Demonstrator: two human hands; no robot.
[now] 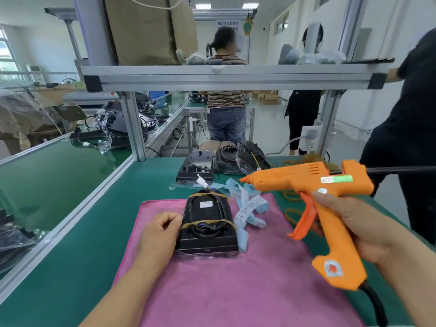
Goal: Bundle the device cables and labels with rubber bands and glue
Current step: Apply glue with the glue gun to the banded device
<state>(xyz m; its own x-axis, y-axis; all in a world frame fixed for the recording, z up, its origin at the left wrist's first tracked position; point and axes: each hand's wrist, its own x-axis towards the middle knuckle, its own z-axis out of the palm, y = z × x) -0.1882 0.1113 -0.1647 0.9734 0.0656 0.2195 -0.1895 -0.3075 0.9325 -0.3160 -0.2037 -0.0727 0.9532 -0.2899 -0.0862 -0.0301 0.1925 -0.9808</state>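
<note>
Hands at the worktop: right one grips a glue gun, left one rests against a banded device.

Right hand [349, 223] is wrapped round the handle of the orange glue gun [330, 182], held in the air with its nozzle pointing left above the label strips [250, 206]. Left hand [160, 230], fingers curled, touches the left edge of the black device [207, 244]; I cannot tell whether it pinches anything. Lying on a pink cloth [236, 279] on the green worktop [94, 232], the device has its cable [207, 231] coiled on top under two rubber bands [205, 195]. The labels lie just beside its right edge.
</note>
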